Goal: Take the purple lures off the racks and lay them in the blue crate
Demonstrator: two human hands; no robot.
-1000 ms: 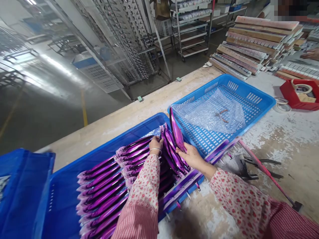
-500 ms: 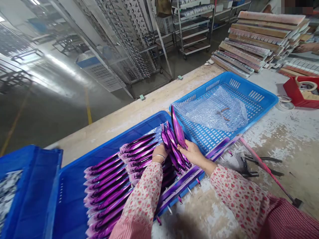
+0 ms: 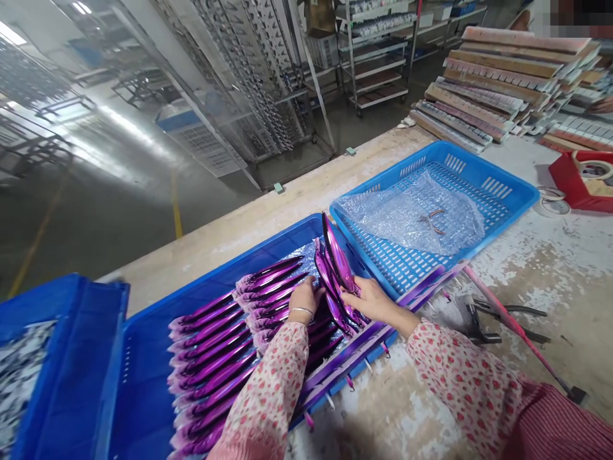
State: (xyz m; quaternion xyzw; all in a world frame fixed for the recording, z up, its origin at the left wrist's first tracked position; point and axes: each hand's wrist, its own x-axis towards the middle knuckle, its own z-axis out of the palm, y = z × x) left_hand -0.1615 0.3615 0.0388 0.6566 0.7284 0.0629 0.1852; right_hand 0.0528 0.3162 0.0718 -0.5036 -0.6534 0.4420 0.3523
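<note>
My right hand (image 3: 371, 299) is closed around the lower ends of several shiny purple fishing lures (image 3: 339, 255), which stand tilted up in a bunch. My left hand (image 3: 302, 299) reaches down into a dark blue crate (image 3: 158, 313), just left of the bunch. Its fingers curl down over the lures there, and their tips are hidden. Rows of similar purple lures (image 3: 211, 364) with pale wrapped ends lie side by side in the crate on bubble wrap (image 3: 304, 255). Across the crate's right side lies a purple-stained strip (image 3: 354, 351) with small pegs along its edge.
A light blue basket (image 3: 507, 217) holds a bubble-wrap sheet (image 3: 412, 214). A pink stick (image 3: 498, 310) and dark metal tools (image 3: 479, 322) lie on the worn table. Stacked wooden strips (image 3: 502, 83) and a red tape holder (image 3: 575, 185) are beyond. Another blue crate (image 3: 71, 358) stands left.
My left hand has shifted slightly left and down, apart from the bunch. The bunch in my right hand looks smaller and sits a little lower. The whole view has shifted slightly.
</note>
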